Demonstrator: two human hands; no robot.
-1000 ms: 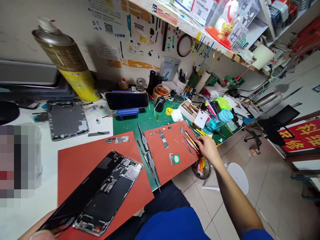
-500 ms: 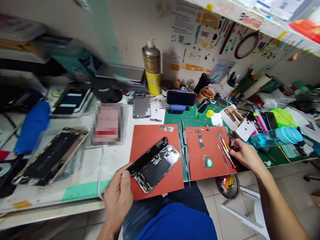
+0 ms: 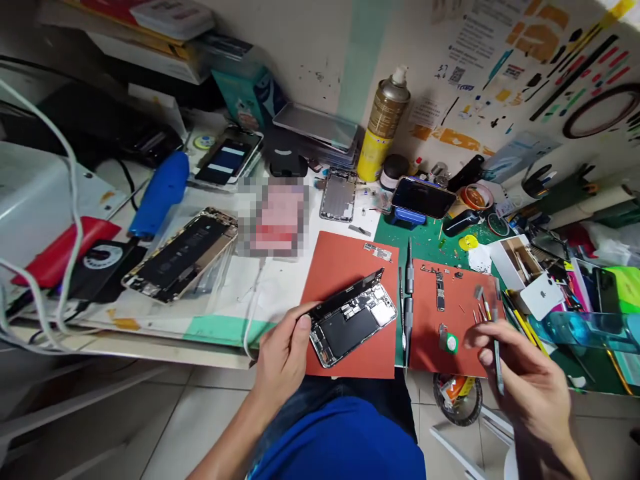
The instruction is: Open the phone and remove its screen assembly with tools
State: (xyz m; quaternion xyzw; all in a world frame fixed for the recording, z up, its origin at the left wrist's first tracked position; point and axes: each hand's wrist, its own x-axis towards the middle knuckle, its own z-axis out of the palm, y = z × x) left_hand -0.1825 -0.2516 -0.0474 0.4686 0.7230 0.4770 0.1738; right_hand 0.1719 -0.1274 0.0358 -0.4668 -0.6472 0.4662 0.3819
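My left hand [image 3: 285, 347] is closed on the left end of an opened phone [image 3: 350, 330]. The phone's dark screen is propped up at an angle along the far edge, baring the black battery and metal-covered parts. It is tilted above the left red mat [image 3: 330, 267]. My right hand [image 3: 530, 387], at the right mat's near right corner, pinches a slim grey metal tool [image 3: 497, 363] between thumb and fingers. I cannot make out its exact kind. Close to that hand lie a small part with a green round sticker [image 3: 451, 343] and a narrow circuit board [image 3: 440, 291].
Two long grey screwdriver-like tools [image 3: 409, 300] lie between the mats. A second opened phone [image 3: 183, 257] rests at left near a blue-handled tool [image 3: 160, 190]. Behind stand a yellow spray can [image 3: 377, 153] and a phone on a blue stand [image 3: 423, 197]. A blue bottle [image 3: 590, 331] lies at right.
My right hand has lifted off the mat's right edge and come nearer, now with the slim grey tool in it. The view has swung left; my left hand still holds the phone.
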